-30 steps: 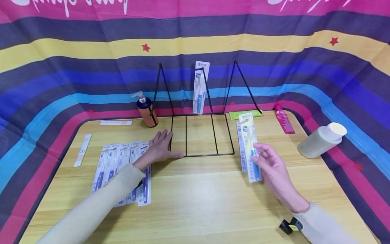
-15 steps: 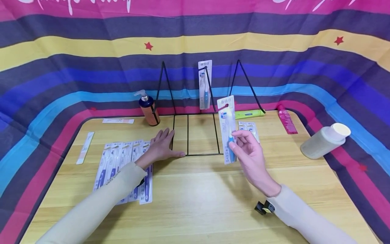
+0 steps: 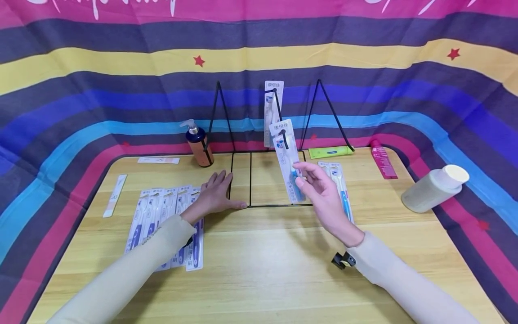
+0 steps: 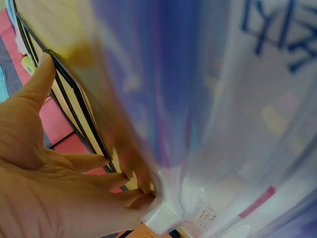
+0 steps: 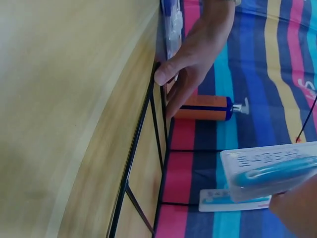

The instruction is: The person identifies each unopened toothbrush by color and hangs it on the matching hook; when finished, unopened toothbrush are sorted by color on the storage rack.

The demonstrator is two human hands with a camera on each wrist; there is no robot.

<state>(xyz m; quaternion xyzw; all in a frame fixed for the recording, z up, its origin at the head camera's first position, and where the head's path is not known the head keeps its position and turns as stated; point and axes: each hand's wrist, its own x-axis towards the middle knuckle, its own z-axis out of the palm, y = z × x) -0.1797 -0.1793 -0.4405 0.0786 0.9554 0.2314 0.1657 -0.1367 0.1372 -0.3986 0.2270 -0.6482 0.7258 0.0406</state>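
My right hand [image 3: 323, 193] pinches a packaged toothbrush [image 3: 286, 162] with a blue handle between thumb and fingers. The middle prong [image 3: 277, 104] of the black wire rack passes through the hole at the top of its card, its tip poking out in front. Further back on that prong hangs another packaged toothbrush [image 3: 268, 119]. With fingers spread, my left hand [image 3: 216, 193] rests on the left side of the rack's base frame [image 3: 250, 180], thumb on its near corner. In the right wrist view the held toothbrush [image 5: 270, 171] shows from behind, tilted.
Several purple-handled packaged toothbrushes [image 3: 145, 216] lie under the left forearm; two blue ones [image 3: 344, 198] lie right of the rack. Around the back stand or lie a pump bottle [image 3: 200, 148], a green tube [image 3: 329, 151], a pink tube [image 3: 383, 159] and a white bottle [image 3: 429, 191].
My right hand has carried the packaged toothbrush from the right side leftward and up to the middle prong, which now goes through its hole. The left hand has stayed on the rack.
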